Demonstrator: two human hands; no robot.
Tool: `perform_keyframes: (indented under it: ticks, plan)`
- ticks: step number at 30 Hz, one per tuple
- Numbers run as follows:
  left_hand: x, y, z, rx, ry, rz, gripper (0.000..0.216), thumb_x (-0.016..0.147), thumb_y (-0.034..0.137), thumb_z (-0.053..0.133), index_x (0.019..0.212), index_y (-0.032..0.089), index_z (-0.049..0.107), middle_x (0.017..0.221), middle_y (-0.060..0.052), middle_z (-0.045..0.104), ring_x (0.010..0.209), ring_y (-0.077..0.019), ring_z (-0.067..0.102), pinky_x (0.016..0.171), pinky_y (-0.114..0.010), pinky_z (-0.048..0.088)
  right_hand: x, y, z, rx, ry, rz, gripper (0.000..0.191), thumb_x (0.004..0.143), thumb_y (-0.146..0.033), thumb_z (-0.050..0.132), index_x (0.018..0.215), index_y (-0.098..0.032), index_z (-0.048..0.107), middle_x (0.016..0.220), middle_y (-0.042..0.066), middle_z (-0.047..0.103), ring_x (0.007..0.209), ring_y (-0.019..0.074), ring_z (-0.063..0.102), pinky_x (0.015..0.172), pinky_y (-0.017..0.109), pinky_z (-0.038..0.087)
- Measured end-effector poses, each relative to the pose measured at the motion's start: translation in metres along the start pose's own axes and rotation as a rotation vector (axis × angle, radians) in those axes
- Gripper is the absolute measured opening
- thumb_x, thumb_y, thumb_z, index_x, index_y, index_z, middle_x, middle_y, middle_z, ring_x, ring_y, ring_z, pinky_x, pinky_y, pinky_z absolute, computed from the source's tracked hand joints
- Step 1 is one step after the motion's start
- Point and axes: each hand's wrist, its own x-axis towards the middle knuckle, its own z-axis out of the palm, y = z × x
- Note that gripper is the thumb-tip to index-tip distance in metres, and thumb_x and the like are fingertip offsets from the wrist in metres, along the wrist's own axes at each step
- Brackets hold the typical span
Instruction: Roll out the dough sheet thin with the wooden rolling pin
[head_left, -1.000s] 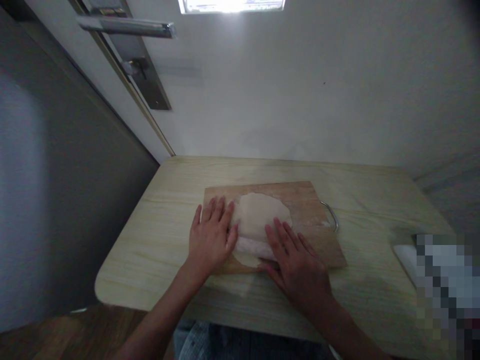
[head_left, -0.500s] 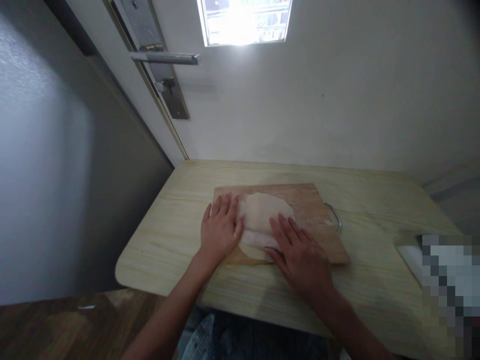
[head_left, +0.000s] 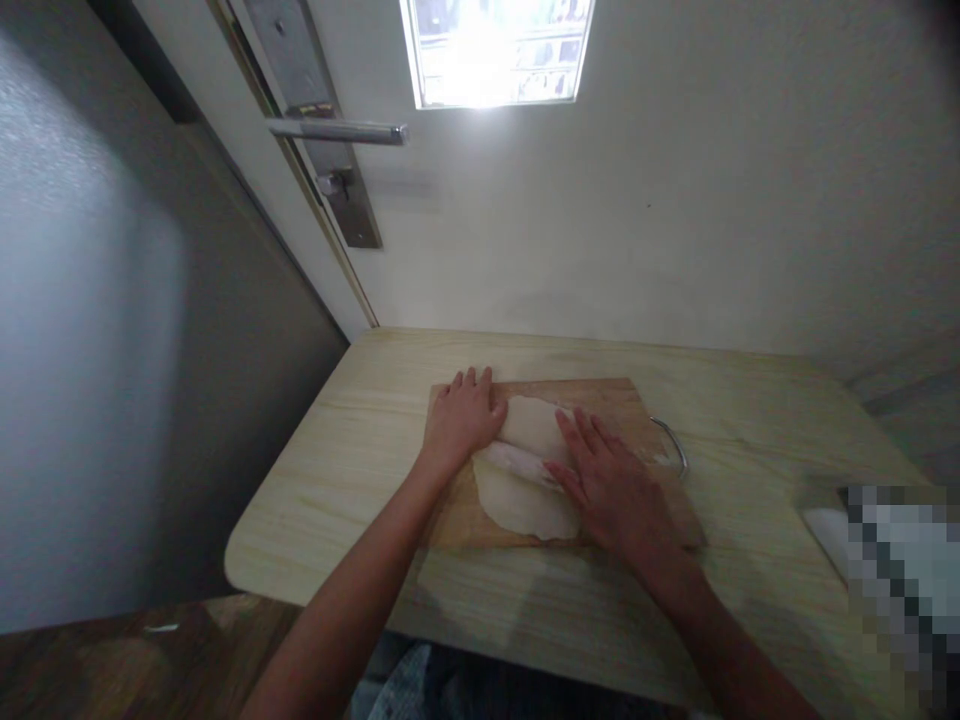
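A flat sheet of pale dough (head_left: 525, 510) lies on a wooden cutting board (head_left: 457, 515). Across its middle runs a thin, flour-whitened rolling pin (head_left: 517, 463), both ends of which are covered by my hands. My left hand (head_left: 466, 415) rests flat over the pin's left end, its fingers stretched toward the board's far edge. Over the right end lies my right hand (head_left: 611, 485), palm down with fingers extended and the thumb near the pin. Neither hand's fingers wrap around it. Dough shows both beyond the pin and on the near side.
The board lies on a light wood-grain table (head_left: 322, 470) and has a metal handle (head_left: 673, 445) at its right. Behind the table stands a white door with a lever handle (head_left: 337, 131). A pixelated object (head_left: 900, 570) is at the right edge.
Both hands and the rolling pin have moved forward, away from me, over the dough. More of the dough's near part now shows. The view has tilted slightly.
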Motion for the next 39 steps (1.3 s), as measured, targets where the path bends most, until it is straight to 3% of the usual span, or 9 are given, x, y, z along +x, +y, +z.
perform_keyframes:
  ticks: [9, 18, 23, 30, 39]
  plan:
    - [0.004, -0.004, 0.008, 0.003, -0.082, 0.033, 0.059, 0.086, 0.049, 0.018, 0.133, 0.016, 0.026, 0.136, -0.013, 0.033, 0.127, -0.0289, 0.023, 0.099, -0.048, 0.021, 0.005, 0.000, -0.005, 0.007, -0.029, -0.025, 0.049, 0.089, -0.036, 0.024, 0.129, -0.011, 0.037, 0.133, 0.016, 0.037, 0.124, 0.0275, 0.029, 0.092, 0.044, 0.037]
    - [-0.009, -0.007, 0.008, 0.014, -0.030, 0.036, 0.060, 0.085, 0.052, 0.018, 0.136, 0.019, 0.018, 0.138, -0.010, 0.029, 0.128, -0.0286, 0.018, 0.101, -0.051, 0.015, -0.002, -0.005, -0.008, -0.054, -0.043, -0.053, 0.051, 0.089, -0.038, 0.022, 0.129, -0.011, 0.036, 0.134, 0.016, 0.036, 0.122, 0.0275, 0.033, 0.092, 0.044, 0.036]
    - [-0.022, -0.005, 0.003, 0.057, -0.006, 0.045, 0.057, 0.085, 0.049, 0.020, 0.135, 0.021, 0.020, 0.139, -0.008, 0.029, 0.129, -0.0286, 0.017, 0.101, -0.052, 0.011, -0.013, -0.014, -0.002, -0.093, -0.039, -0.023, 0.049, 0.089, -0.033, 0.023, 0.127, -0.007, 0.037, 0.132, 0.016, 0.038, 0.119, 0.0264, 0.037, 0.095, 0.046, 0.031]
    - [-0.048, -0.008, 0.002, 0.078, 0.068, 0.060, 0.052, 0.087, 0.044, 0.023, 0.132, 0.021, 0.028, 0.136, -0.007, 0.035, 0.126, -0.0276, 0.025, 0.101, -0.052, 0.016, -0.038, -0.029, 0.001, -0.107, 0.035, -0.047, 0.044, 0.088, -0.028, 0.029, 0.125, -0.007, 0.040, 0.133, 0.013, 0.038, 0.117, 0.0245, 0.041, 0.092, 0.041, 0.034]
    - [-0.084, -0.008, 0.002, 0.071, 0.153, 0.069, 0.043, 0.086, 0.033, 0.027, 0.123, 0.017, 0.043, 0.131, -0.008, 0.042, 0.126, -0.0237, 0.028, 0.101, -0.049, 0.019, -0.061, -0.042, 0.005, -0.091, 0.129, -0.056, 0.045, 0.087, -0.032, 0.034, 0.126, -0.012, 0.040, 0.137, 0.009, 0.030, 0.122, 0.0255, 0.032, 0.093, 0.042, 0.031]
